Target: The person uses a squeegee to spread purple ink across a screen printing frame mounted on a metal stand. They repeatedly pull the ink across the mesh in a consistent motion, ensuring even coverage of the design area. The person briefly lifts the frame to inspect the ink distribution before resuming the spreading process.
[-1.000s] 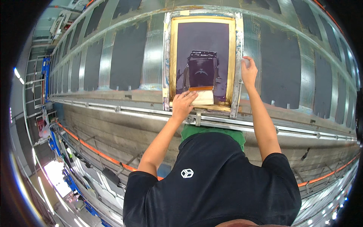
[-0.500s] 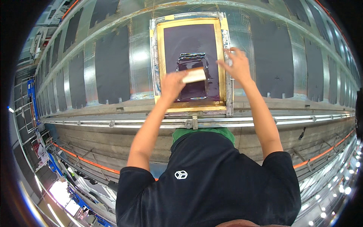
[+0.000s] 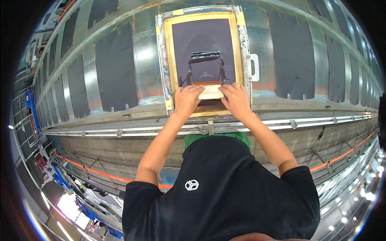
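A squeegee (image 3: 210, 92) with a pale wooden handle and an orange-brown blade edge rests on the mesh of a screen-printing frame (image 3: 162, 72). My left hand (image 3: 187, 99) is closed on the handle's left end, and my right hand (image 3: 236, 98) grips its right end. Dark, glossy ink (image 3: 206, 56) lies on the mesh as a thick ridge beyond the squeegee, with streaks down both sides. Inside the ridge a faint curved design shows through. Yellow tape borders the mesh. A white handle (image 3: 253, 67) sticks out from the frame's right side.
The frame lies on a long glossy table with dark fabric panels (image 3: 116, 68) on the left and more panels (image 3: 292, 60) on the right. A metal rail (image 3: 161, 130) runs along the near table edge, between the table and my body.
My right hand has left the frame's right side and taken hold of the squeegee. The squeegee, held in my left hand before, has moved nearer to me and turned level.
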### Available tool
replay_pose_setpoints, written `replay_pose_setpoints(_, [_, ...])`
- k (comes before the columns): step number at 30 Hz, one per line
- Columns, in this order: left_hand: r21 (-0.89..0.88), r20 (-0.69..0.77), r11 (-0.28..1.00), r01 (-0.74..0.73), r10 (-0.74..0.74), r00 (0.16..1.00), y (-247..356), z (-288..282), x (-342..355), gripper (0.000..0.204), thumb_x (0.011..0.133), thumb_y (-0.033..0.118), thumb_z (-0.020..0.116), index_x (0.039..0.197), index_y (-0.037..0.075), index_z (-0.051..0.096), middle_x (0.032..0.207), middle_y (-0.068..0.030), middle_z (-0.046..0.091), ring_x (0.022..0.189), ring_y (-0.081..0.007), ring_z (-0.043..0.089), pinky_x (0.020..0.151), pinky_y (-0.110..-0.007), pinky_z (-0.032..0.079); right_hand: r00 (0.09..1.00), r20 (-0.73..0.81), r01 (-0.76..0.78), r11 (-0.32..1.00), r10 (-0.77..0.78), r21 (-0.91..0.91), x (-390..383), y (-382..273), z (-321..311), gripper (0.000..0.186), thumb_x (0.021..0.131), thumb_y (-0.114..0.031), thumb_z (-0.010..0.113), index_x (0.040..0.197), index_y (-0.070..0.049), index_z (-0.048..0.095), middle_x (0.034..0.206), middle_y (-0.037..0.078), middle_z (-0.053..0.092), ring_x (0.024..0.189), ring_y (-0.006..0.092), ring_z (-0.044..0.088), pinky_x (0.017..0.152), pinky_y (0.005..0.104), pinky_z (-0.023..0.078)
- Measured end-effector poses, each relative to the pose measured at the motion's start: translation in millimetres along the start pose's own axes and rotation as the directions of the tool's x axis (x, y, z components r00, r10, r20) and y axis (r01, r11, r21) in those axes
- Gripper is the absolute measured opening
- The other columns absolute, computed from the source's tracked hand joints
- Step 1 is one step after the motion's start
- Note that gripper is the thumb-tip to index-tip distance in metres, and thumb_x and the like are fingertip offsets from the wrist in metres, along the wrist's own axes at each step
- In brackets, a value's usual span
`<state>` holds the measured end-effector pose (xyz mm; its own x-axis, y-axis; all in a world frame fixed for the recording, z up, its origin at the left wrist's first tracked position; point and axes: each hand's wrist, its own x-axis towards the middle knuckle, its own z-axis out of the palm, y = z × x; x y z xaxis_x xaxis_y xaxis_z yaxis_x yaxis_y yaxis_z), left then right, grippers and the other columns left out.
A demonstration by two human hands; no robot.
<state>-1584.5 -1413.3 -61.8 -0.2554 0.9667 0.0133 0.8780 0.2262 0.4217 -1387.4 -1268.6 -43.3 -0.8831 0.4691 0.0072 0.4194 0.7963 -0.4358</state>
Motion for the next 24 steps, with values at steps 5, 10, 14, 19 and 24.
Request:
replay_pose_setpoints(5, [-0.031,-0.134,1.0,0.002,-0.006,0.991,-30.9,-20.1,81.9,0.036,0.076,0.013,0.076,0.111,0.02,0.078,0.113,-0.0009,0.076,0.103,-0.0227,0.07,0.084,-0.042,0.049,0.979,-0.193,0.06,0.998,-0.064,-0.024,86.0,26.1,-12.0,0.04,0.077,-0.014,0.076,0.116,-0.011,0.071,0.119,0.002,0.068,0.108,0.027,0.059,0.092,0.0421,0.047])
replay_pose_setpoints(10, [-0.054,-0.021,0.996,0.065,-0.066,0.998,-23.1,-13.0,77.3,0.038,0.073,0.013,0.078,0.111,0.017,0.079,0.111,-0.005,0.077,0.101,-0.0265,0.071,0.09,-0.042,0.054,0.992,-0.123,0.032,0.999,-0.03,0.01,79.2,36.5,6.5,0.039,0.076,-0.014,0.077,0.115,-0.01,0.071,0.118,0.003,0.068,0.107,0.0274,0.059,0.091,0.0414,0.047])
replay_pose_setpoints(14, [-0.073,-0.029,0.997,-0.005,0.003,1.0,0.1,1.3,6.2,0.045,0.067,0.001,0.078,0.109,0.017,0.079,0.112,-0.0035,0.076,0.104,-0.0252,0.071,0.091,-0.042,0.055,0.998,-0.064,0.009,0.998,-0.005,0.055,-0.8,1.9,9.8,0.041,0.074,-0.013,0.079,0.115,-0.01,0.071,0.118,0.003,0.068,0.106,0.0261,0.059,0.09,0.0408,0.047])
replay_pose_setpoints(19, [-0.092,-0.066,0.993,0.069,-0.075,0.995,-16.4,-0.1,24.7,0.046,0.07,0.009,0.081,0.115,0.02,0.076,0.12,0.0032,0.074,0.113,-0.0198,0.067,0.088,-0.04,0.046,0.992,-0.123,0.039,0.998,-0.034,0.038,34.2,13.1,3.6,0.044,0.074,-0.012,0.08,0.117,-0.012,0.071,0.12,0.002,0.068,0.108,0.0261,0.059,0.093,0.0427,0.045])
replay_pose_setpoints(24, [-0.15,-0.167,0.988,-0.035,0.01,0.986,-43.4,-28.0,130.7,0.027,0.08,0.016,0.074,0.107,0.015,0.08,0.104,-0.0071,0.077,0.096,-0.0301,0.072,0.083,-0.044,0.055,0.976,-0.216,0.022,1.0,-0.024,-0.014,122.9,51.5,-10.9,0.034,0.08,-0.016,0.076,0.114,-0.013,0.074,0.114,0.004,0.071,0.107,0.0273,0.061,0.091,0.0418,0.047])
